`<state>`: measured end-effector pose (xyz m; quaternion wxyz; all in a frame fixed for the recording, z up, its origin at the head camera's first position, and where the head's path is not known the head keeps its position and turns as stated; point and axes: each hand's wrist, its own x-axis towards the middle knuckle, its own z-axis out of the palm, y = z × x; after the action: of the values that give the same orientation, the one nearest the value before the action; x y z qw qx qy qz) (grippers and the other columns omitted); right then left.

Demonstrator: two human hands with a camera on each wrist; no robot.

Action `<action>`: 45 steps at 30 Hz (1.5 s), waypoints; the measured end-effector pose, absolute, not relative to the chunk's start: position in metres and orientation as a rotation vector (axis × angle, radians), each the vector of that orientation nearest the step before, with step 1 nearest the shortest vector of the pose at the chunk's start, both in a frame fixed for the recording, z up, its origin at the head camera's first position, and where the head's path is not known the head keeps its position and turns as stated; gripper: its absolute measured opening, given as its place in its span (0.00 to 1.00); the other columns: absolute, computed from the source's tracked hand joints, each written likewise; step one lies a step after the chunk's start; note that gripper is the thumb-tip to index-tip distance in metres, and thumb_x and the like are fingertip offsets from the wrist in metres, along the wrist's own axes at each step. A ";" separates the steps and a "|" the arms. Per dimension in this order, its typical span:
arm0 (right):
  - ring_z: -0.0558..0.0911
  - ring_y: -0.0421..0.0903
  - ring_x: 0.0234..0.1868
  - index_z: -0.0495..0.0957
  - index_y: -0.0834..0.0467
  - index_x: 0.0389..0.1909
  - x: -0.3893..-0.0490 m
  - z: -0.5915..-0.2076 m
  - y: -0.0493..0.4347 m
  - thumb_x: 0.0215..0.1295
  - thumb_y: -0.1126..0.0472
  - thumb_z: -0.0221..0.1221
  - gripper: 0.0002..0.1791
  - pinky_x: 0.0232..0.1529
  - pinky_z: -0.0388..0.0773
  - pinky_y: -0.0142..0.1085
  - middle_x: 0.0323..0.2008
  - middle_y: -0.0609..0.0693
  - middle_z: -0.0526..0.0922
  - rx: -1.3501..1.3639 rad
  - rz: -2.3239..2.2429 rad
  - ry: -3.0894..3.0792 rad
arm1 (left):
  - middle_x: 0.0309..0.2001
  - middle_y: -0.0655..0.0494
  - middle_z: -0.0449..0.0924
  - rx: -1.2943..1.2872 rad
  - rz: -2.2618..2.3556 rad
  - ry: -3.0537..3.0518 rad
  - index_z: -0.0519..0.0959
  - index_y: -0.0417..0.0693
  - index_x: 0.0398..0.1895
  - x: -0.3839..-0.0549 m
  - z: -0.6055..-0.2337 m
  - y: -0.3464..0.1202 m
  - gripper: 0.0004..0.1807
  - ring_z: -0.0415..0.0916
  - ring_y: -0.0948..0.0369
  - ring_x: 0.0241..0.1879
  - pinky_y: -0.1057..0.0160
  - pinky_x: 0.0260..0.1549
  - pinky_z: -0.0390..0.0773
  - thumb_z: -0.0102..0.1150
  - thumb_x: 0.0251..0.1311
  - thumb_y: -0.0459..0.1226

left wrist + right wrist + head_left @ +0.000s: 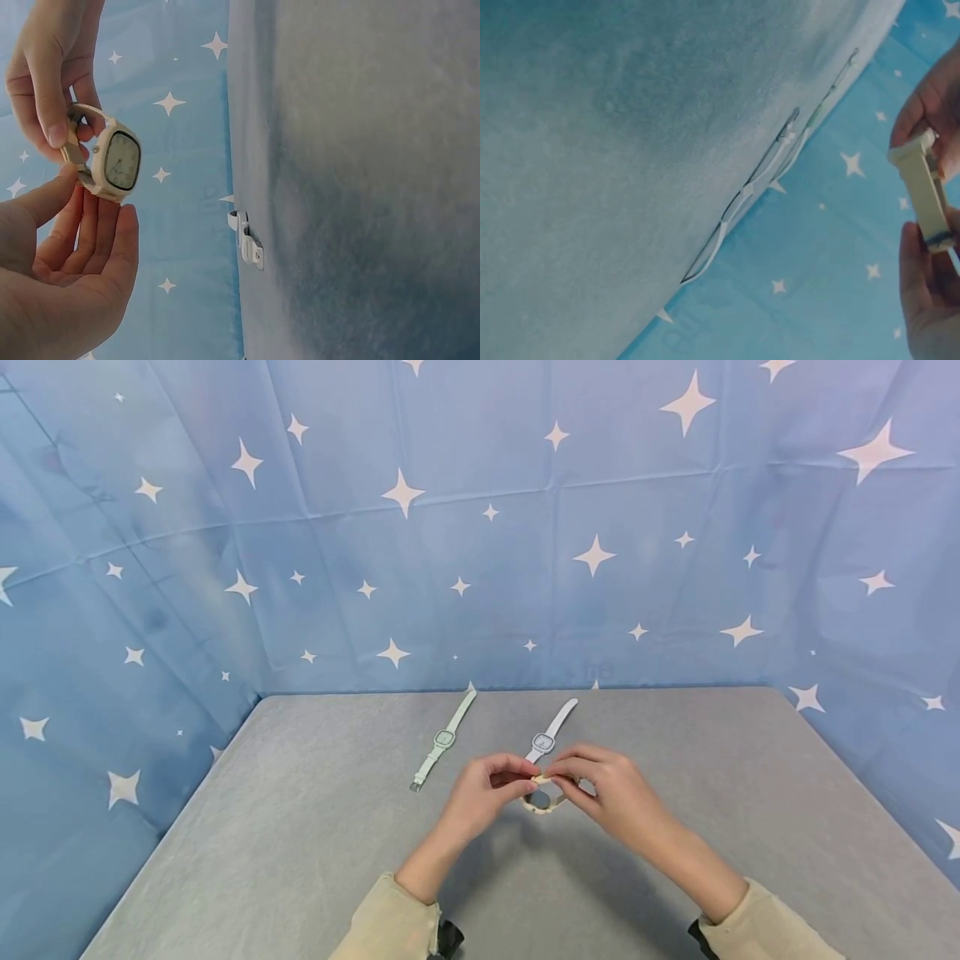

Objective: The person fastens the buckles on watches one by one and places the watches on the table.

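Note:
Both hands hold a cream wristwatch (121,160) above the table, its strap bent round into a loop. My left hand (487,793) pinches one part of the strap between thumb and fingers. From the other side, my right hand (615,789) pinches the strap close to the left fingertips. The left wrist view shows the squarish dial facing outward, with the strap ends behind it between the two hands. In the right wrist view the cream strap (924,191) spans between the hands. Fingers partly hide the buckle area.
A pale green watch (445,739) lies stretched out on the grey table (300,827), left of the hands. Just beyond the hands lies a white watch (543,742), its near end hidden by them. A blue star-patterned cloth (480,552) hangs behind the table.

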<state>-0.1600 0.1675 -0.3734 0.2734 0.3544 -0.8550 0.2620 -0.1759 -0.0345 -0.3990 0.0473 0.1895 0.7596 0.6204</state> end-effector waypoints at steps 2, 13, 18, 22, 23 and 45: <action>0.81 0.34 0.31 0.87 0.54 0.35 -0.160 -0.374 0.166 0.51 0.70 0.72 0.11 0.31 0.79 0.25 0.35 0.42 0.85 0.954 0.707 -2.301 | 0.42 0.38 0.86 0.592 1.895 2.317 0.85 0.36 0.43 -0.175 -0.399 -0.034 0.09 0.84 0.58 0.39 0.73 0.39 0.79 0.65 0.62 0.32; 0.82 0.32 0.31 0.79 0.55 0.35 -0.160 -0.378 0.163 0.56 0.69 0.70 0.11 0.34 0.83 0.28 0.31 0.41 0.86 0.875 0.867 -2.413 | 0.41 0.38 0.87 0.581 1.883 2.302 0.85 0.35 0.41 -0.174 -0.397 -0.033 0.09 0.83 0.64 0.37 0.74 0.38 0.79 0.67 0.60 0.33; 0.85 0.35 0.33 0.77 0.57 0.37 -0.159 -0.378 0.163 0.57 0.69 0.69 0.11 0.37 0.85 0.32 0.32 0.43 0.86 0.863 0.939 -2.401 | 0.41 0.37 0.86 0.534 1.915 2.212 0.84 0.34 0.42 -0.175 -0.396 -0.033 0.10 0.81 0.69 0.34 0.72 0.38 0.80 0.66 0.61 0.33; 0.86 0.38 0.36 0.81 0.56 0.40 -0.158 -0.380 0.165 0.56 0.68 0.70 0.13 0.42 0.84 0.32 0.35 0.44 0.87 0.849 0.965 -2.331 | 0.37 0.46 0.87 0.413 1.988 2.058 0.83 0.32 0.45 -0.177 -0.396 -0.036 0.13 0.82 0.68 0.33 0.66 0.40 0.84 0.65 0.62 0.33; 0.86 0.39 0.37 0.82 0.56 0.42 -0.158 -0.380 0.166 0.55 0.69 0.70 0.14 0.43 0.84 0.30 0.37 0.45 0.87 0.854 0.974 -2.300 | 0.36 0.50 0.87 0.379 2.010 2.018 0.82 0.31 0.46 -0.177 -0.396 -0.037 0.14 0.83 0.67 0.33 0.64 0.41 0.85 0.65 0.61 0.33; 0.78 0.35 0.63 0.73 0.59 0.66 -0.153 -0.385 0.177 0.54 0.68 0.72 0.36 0.61 0.73 0.24 0.62 0.55 0.80 0.982 1.284 -2.301 | 0.32 0.60 0.85 0.126 2.207 1.519 0.79 0.41 0.41 -0.184 -0.391 -0.044 0.03 0.84 0.67 0.36 0.71 0.37 0.84 0.55 0.68 0.29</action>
<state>-0.1530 0.1768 -0.3846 0.1641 0.3445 -0.8071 0.4505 -0.1841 -0.0445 -0.3912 0.2279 0.0459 0.5515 0.8012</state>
